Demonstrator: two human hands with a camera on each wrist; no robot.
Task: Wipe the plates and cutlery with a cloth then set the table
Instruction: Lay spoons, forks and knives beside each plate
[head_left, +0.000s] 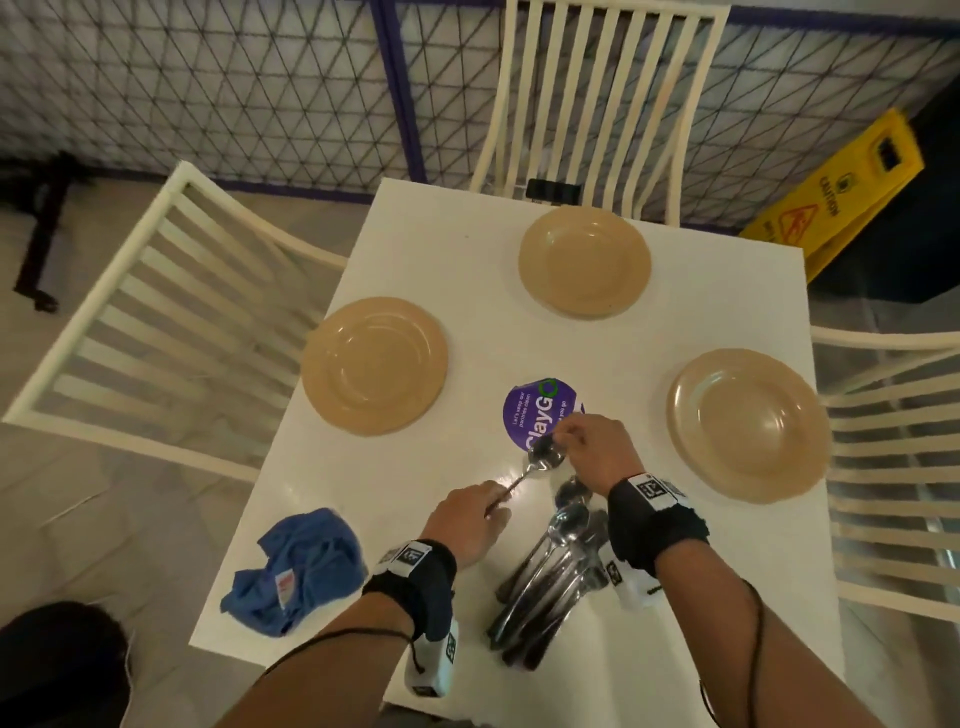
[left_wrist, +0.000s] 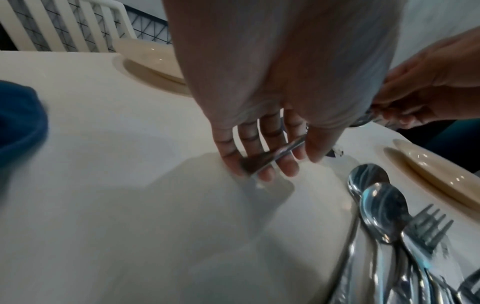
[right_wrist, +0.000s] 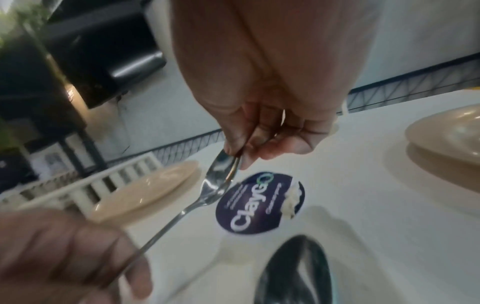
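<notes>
Three tan plates sit on the white table (head_left: 431, 249): one at left (head_left: 374, 365), one at the far side (head_left: 584, 261), one at right (head_left: 747, 424). A steel spoon (head_left: 540, 460) is held just above the table between both hands. My left hand (head_left: 467, 519) grips its handle (left_wrist: 275, 153). My right hand (head_left: 587, 441) pinches the tip of its bowl (right_wrist: 223, 170). A pile of spoons and forks (head_left: 550, 571) lies under my right wrist. A crumpled blue cloth (head_left: 298, 571) lies at the near left of the table, apart from both hands.
A round purple sticker (head_left: 540, 410) is on the table's middle. Cream slatted chairs stand at left (head_left: 156, 312), far side (head_left: 597, 93) and right (head_left: 893, 467). A yellow caution sign (head_left: 841, 197) leans at the back right. A mesh fence runs behind.
</notes>
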